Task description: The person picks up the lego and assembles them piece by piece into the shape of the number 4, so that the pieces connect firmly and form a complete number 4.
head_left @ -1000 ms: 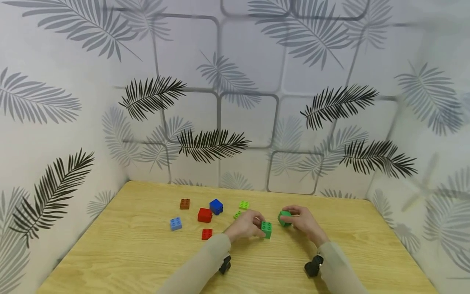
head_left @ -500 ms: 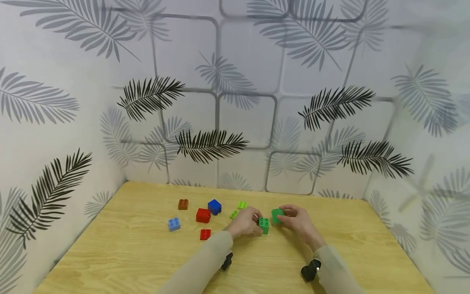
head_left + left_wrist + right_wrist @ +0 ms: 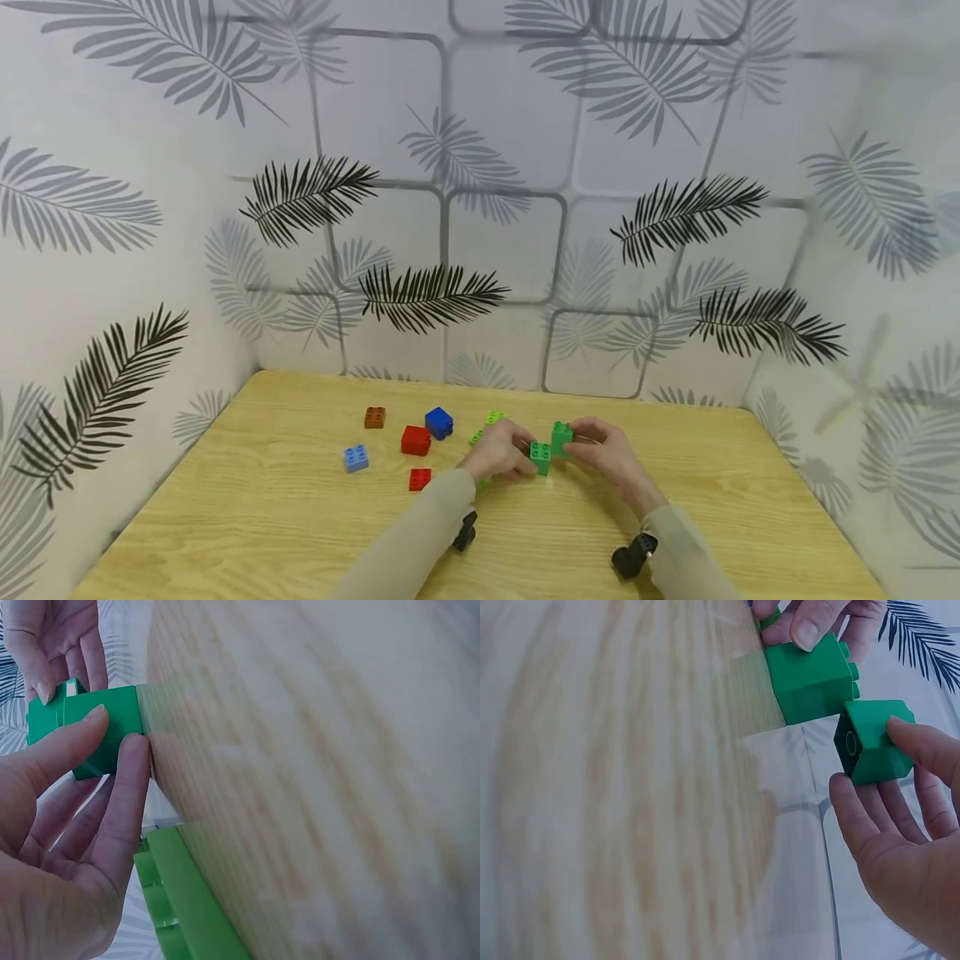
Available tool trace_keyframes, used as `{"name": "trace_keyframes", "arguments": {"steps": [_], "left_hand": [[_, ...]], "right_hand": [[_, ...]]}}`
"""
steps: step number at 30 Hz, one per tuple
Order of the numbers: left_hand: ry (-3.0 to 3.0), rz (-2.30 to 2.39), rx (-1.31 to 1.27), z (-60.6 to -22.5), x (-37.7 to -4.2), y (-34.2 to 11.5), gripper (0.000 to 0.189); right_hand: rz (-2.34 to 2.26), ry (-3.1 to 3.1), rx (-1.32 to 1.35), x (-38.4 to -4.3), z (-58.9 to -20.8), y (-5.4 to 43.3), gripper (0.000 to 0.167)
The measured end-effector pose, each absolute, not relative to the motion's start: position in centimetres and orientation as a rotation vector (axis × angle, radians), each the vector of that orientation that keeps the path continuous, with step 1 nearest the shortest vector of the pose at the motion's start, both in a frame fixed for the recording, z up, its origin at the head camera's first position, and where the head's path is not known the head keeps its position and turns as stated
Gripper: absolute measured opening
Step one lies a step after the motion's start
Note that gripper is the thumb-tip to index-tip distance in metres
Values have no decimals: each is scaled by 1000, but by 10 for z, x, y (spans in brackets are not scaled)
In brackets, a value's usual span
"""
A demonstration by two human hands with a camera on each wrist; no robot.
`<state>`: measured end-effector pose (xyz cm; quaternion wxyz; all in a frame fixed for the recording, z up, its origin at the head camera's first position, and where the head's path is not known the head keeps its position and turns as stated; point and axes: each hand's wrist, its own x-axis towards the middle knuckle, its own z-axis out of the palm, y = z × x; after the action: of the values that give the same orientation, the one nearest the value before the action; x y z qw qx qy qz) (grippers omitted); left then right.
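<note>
My left hand [image 3: 501,450] pinches a green toy building brick [image 3: 540,458] between thumb and fingers, studs upward, down at the tabletop. Just beyond it and to the right, my right hand [image 3: 606,450] holds a second green brick [image 3: 561,438], also studs up. In the right wrist view this second brick [image 3: 874,742] is raised off the table, its hollow underside partly showing, beside the top of the first brick [image 3: 810,679]. The two overlap in the left wrist view, where my left thumb and fingertips grip the nearer brick [image 3: 124,716].
A lime-green brick [image 3: 187,900] lies close to my left hand. On the wooden table [image 3: 262,517], to the left, are a red brick [image 3: 416,440], a flat red one [image 3: 420,479], a dark blue [image 3: 438,422], a light blue [image 3: 356,457] and a brown brick [image 3: 375,417]. A patterned wall [image 3: 495,333] stands behind.
My right hand has moved left toward the left hand, and its green brick has turned from tilted to studs up. My left hand and its brick have shifted slightly away from me.
</note>
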<state>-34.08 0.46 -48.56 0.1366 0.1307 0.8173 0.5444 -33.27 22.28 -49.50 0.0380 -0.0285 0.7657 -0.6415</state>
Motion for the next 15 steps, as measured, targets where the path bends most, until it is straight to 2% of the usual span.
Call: {"name": "trace_keyframes", "arguments": {"steps": [5,11,15], "left_hand": [[2378,1561,384,-484,-342,5,33],[2402,1552,406,-484,-343,6,31],[2400,1549,408,-484,-342,6,28]], "right_hand": [[-1996,2318,-94,-334,-495,224,40],[-1978,2316,-197,-332,-493,226,56],[-1947,2312,-237,-332,-492,223,55]]}}
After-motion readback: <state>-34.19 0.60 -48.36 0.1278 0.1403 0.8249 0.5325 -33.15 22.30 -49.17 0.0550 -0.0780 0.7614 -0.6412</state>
